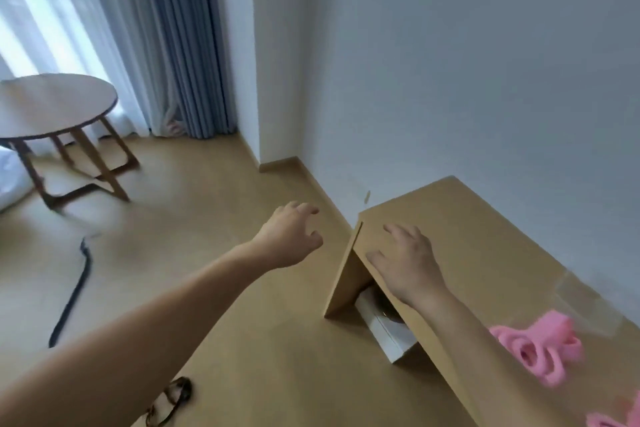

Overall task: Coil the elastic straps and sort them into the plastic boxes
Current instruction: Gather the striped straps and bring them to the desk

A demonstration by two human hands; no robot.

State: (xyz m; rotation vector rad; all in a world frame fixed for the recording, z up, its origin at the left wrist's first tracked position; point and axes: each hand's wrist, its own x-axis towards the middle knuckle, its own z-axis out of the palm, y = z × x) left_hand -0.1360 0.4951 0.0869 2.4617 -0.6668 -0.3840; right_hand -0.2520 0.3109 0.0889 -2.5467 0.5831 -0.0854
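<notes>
On a wooden desk we see blurred pink straps (cut off at the edge) near a faint clear box; left hand and right hand spread, empty.

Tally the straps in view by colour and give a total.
Pink strap bundles: 2 (second cut off by the frame edge)
Black strap: 1
Brown looped strap: 1 (blurred, likely a strap)
Total: 4

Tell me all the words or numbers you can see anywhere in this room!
There are none to read. The pink straps, the clear plastic box, the wooden bench and the white box under it show no words, labels or numbers in this blurry view.
</notes>
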